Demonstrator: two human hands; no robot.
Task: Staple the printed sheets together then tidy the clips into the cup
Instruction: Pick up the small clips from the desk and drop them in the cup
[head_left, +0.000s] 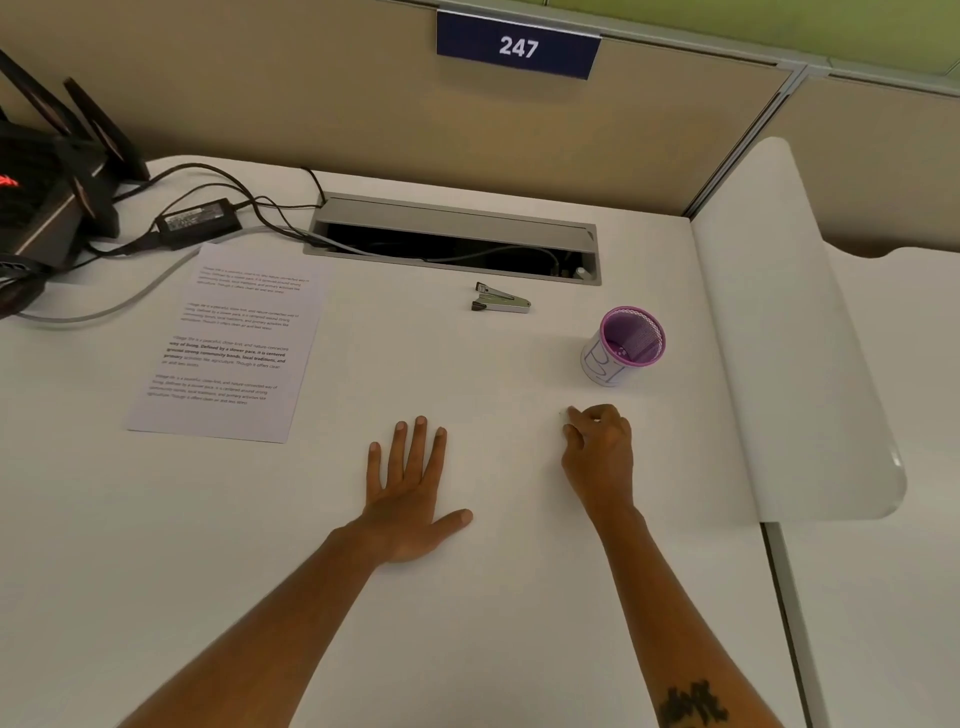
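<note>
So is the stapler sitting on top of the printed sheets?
No, the stapler lies on the bare desk, apart from the printed sheets.

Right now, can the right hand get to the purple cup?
Probably yes. The right hand sits on the desk just in front of the purple cup, with only bare surface between; its fingers look curled, maybe pinching something small.

Printed sheets (228, 344): white, several text blocks, flat on desk at left, slightly skewed. Stapler (500, 301): small, metallic, dark ends, lying mid-desk, apart from sheets. Cup (622, 345): purple mesh, white wrap, upright at right.
</note>
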